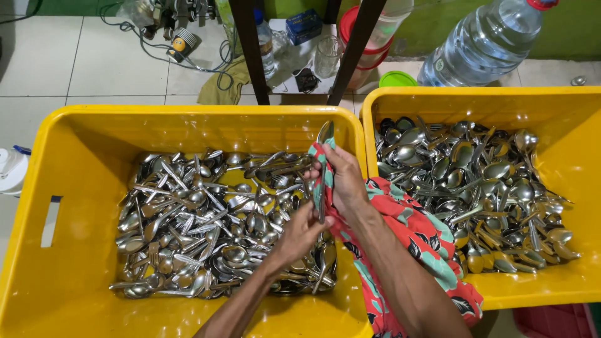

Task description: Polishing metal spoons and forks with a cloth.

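My right hand grips a metal spoon wrapped in a red and green patterned cloth, over the right edge of the left yellow crate. The spoon's bowl sticks up above my fingers. My left hand pinches the spoon's handle end just below, fingers closed on it. Under both hands lies a heap of steel spoons and forks in the left crate. The cloth drapes down across the gap between the crates and over my right forearm.
A second yellow crate at the right holds several more spoons. Behind stand a large water bottle, a green lid, a glass, dark table legs and cables on white tile. A white bottle sits far left.
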